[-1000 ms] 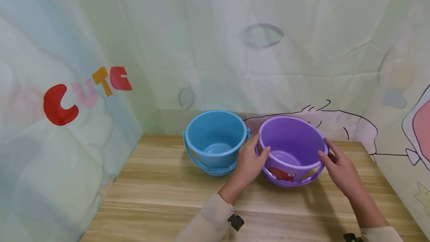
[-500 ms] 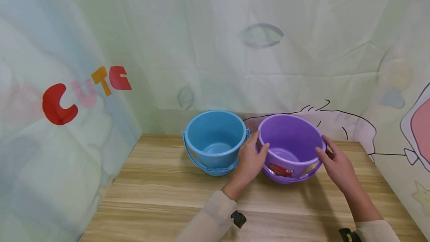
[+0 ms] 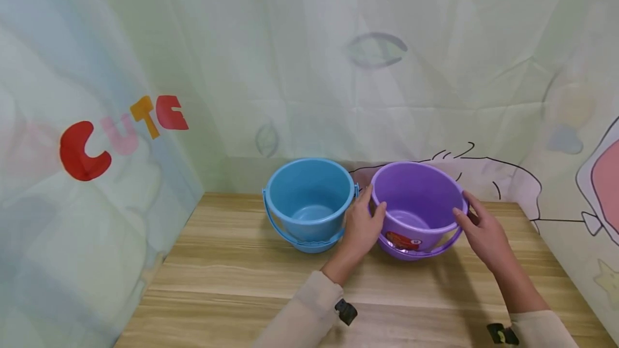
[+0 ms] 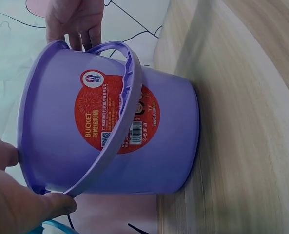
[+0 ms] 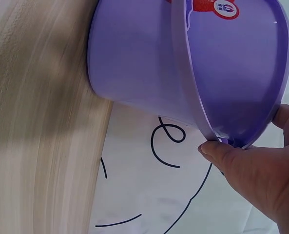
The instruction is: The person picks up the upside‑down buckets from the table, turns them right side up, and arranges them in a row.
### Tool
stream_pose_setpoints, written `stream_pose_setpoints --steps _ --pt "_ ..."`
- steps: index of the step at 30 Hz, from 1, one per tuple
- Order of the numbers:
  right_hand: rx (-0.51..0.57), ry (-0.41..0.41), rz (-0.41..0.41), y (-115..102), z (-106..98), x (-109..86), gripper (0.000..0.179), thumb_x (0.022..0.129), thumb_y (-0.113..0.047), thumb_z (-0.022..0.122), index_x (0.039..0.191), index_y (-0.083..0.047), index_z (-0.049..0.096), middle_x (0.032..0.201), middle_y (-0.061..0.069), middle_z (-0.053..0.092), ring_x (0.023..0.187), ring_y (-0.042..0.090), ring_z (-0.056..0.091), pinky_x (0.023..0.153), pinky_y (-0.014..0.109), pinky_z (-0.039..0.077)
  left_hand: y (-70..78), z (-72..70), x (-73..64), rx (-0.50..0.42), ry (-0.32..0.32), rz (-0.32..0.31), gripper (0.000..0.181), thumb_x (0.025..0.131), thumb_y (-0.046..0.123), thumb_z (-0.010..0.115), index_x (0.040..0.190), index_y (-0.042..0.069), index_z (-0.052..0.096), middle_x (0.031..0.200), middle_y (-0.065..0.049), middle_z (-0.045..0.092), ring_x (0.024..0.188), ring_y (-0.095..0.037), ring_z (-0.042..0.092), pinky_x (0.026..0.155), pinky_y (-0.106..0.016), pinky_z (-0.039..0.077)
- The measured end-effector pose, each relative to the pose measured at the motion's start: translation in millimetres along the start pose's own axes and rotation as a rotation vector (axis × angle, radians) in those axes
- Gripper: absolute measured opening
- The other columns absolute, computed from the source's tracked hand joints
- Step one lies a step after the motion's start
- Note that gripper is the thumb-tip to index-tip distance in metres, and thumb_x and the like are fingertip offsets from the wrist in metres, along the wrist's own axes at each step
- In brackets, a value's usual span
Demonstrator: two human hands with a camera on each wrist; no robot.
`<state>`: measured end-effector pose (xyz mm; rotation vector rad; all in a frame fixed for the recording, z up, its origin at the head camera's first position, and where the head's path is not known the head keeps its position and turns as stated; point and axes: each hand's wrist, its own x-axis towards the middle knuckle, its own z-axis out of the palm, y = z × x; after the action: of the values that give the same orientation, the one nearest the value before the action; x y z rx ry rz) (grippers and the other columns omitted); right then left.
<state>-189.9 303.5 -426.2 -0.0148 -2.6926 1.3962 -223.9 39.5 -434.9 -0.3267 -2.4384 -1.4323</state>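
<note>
A purple plastic bucket stands upright near the back of the table, its mouth facing up. My left hand holds its left side at the rim, thumb by the handle's joint. On the opposite side, my right hand grips the rim, with the thumb near the other handle joint. The bucket's handle hangs down across its front, over a red round label. Just left of it a light blue bucket stands upright, close beside my left hand, its handle also lowered.
Both buckets stand on a wood-grain table. A printed cloth backdrop rises right behind the table's rear edge and along both sides. Dark straps sit at the wrists, over light sleeves.
The purple bucket has shifted slightly toward the back and a little left, with both hands moving along on its rim. The blue bucket has stayed in place.
</note>
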Motion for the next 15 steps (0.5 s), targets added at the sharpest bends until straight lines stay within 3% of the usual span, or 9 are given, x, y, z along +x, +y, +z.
stream_pose_setpoints --steps 7,15 --pt "-0.002 0.008 0.000 -0.5 0.5 -0.2 0.073 0.108 -0.039 0.050 0.165 -0.005 0.019 0.160 0.038 0.027 0.140 0.060 0.037 0.105 0.070 0.040 1.0 0.3 -3.8 -0.059 -0.028 -0.013 0.057 0.105 0.021 0.058 0.154 -0.001 0.043 0.156 -0.029 0.042 0.148 -0.041 0.041 0.122 -0.050 0.034" --pt "-0.012 0.011 0.014 -2.3 2.0 -1.6 0.073 0.108 -0.039 0.050 0.165 -0.005 0.018 0.163 0.034 0.022 0.140 0.059 0.037 0.105 0.070 0.040 0.8 0.2 -2.8 -0.057 -0.041 -0.035 0.056 0.105 0.022 0.057 0.155 0.001 0.042 0.157 -0.029 0.042 0.148 -0.041 0.040 0.122 -0.050 0.033"
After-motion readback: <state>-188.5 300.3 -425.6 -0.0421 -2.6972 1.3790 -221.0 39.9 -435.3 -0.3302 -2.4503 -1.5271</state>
